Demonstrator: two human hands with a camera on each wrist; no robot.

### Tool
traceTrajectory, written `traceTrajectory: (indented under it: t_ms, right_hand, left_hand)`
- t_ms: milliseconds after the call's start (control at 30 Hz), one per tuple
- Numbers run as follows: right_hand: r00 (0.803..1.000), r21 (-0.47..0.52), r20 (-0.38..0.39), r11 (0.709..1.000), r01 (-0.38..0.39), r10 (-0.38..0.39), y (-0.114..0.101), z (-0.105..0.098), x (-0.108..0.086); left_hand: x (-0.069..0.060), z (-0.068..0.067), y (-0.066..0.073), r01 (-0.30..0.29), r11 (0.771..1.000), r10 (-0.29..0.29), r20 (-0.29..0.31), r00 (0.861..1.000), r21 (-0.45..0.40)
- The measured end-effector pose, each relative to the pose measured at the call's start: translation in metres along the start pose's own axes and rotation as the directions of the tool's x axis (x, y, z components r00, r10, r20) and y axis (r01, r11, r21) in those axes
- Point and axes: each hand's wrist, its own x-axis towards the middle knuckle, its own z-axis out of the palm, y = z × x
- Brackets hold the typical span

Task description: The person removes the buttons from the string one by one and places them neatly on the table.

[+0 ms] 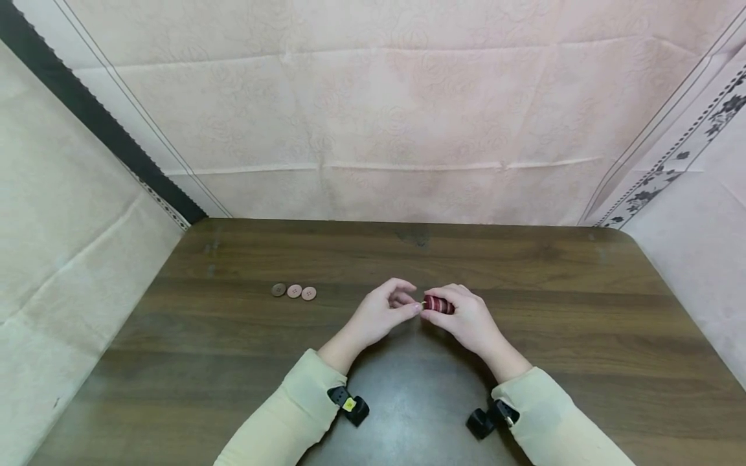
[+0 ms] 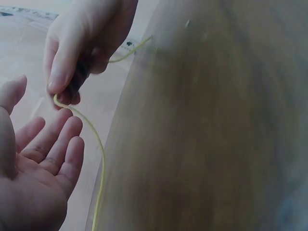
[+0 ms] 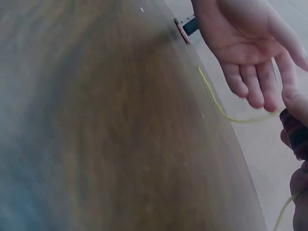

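Observation:
Over the middle of the table, my right hand (image 1: 466, 317) grips a short stack of red and dark striped discs (image 1: 438, 304), which look like buttons. A yellow cord (image 2: 102, 159) comes out of both ends of the stack; its free end (image 3: 202, 77) hangs past the left fingers in the right wrist view. Close to the stack's left end is my left hand (image 1: 379, 310), its fingers fairly straight and its thumb apart from them in the left wrist view. Its fingertips are beside the cord; whether they touch it I cannot tell.
A brown button (image 1: 279, 290) and two pink buttons, one in the middle (image 1: 294, 291) and one at the right (image 1: 309, 294), lie in a row left of the hands. The wooden table (image 1: 204, 362) meets pale cloth (image 1: 373, 129) at its far edge.

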Motion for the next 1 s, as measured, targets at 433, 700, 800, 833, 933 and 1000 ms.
traceTrajectory:
  t_ms: [433, 700, 800, 833, 933, 1000]
  right_hand:
    - [0.999, -0.004, -0.019, 0.999, 0.050, -0.051, -0.0042, 0.0035, -0.0008]
    - [0.999, 0.008, 0.031, 1.000, 0.030, -0.031, -0.0045, 0.0024, -0.0012]
    - [0.998, 0.017, 0.044, 0.999, 0.032, -0.033, -0.0042, 0.0016, -0.0018]
    - [0.998, 0.020, 0.045, 0.999, 0.034, -0.035, -0.0041, 0.0013, -0.0021]
    - [0.998, 0.023, 0.038, 0.999, 0.044, -0.045, -0.0034, 0.0010, -0.0029]
    - [0.998, 0.026, 0.028, 0.998, 0.053, -0.054, -0.0027, 0.0011, -0.0032]
  left_hand:
    - [0.0029, 0.0093, 0.0051, 0.009, 1.000, -0.009, -0.013, 1.000, 0.005]
    - [0.0029, 0.0104, 0.0050, 0.051, 0.999, -0.051, -0.028, 0.998, -0.005]
    - [0.0029, 0.0102, 0.0043, 0.063, 0.998, -0.063, -0.034, 0.997, -0.006]
    - [0.0030, 0.0102, 0.0039, 0.064, 0.998, -0.064, -0.035, 0.997, -0.008]
    - [0.0035, 0.0102, 0.0023, 0.063, 0.998, -0.063, -0.037, 0.997, -0.021]
    - [0.0038, 0.0100, 0.0010, 0.059, 0.998, -0.060, -0.034, 0.998, -0.028]
